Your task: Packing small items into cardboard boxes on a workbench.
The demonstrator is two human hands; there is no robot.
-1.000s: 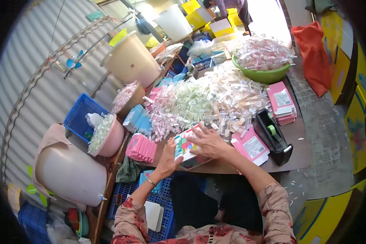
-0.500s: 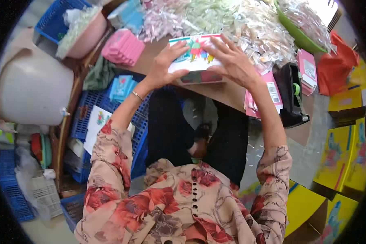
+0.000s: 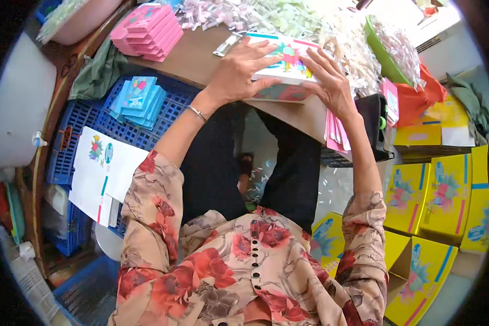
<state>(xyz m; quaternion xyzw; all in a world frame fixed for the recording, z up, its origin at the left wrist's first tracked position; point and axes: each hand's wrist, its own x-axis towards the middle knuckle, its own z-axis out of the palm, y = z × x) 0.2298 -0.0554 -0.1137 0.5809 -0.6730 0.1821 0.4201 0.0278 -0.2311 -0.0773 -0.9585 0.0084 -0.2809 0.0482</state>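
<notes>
A white cardboard box [image 3: 283,93] with colourful printing sits at the table's near edge, between my two hands. My left hand [image 3: 239,70] lies over the box's left end, fingers across the top and thumb along the front upper edge. Over the right end, my right hand [image 3: 331,86] has its fingers on the top and its thumb toward the front. A small clear-wrapped piece [image 3: 227,43] lies beyond my left hand. Near my right wrist are pink printed packets [image 3: 337,132] and a black tape dispenser [image 3: 370,122].
Heaped small wrapped pieces [image 3: 277,16] cover the table's far side, beside a green basin [image 3: 384,57]. Pink packs [image 3: 146,32] are stacked at left. Blue packs [image 3: 138,100] and a flat white printed carton [image 3: 95,165] rest on blue crates [image 3: 171,89]. Yellow boxes [image 3: 445,190] stand at right.
The whole view has shifted, bringing more of the yellow boxes and the blue packs into sight. Both hands stay on the white box, and more of its front face shows.
</notes>
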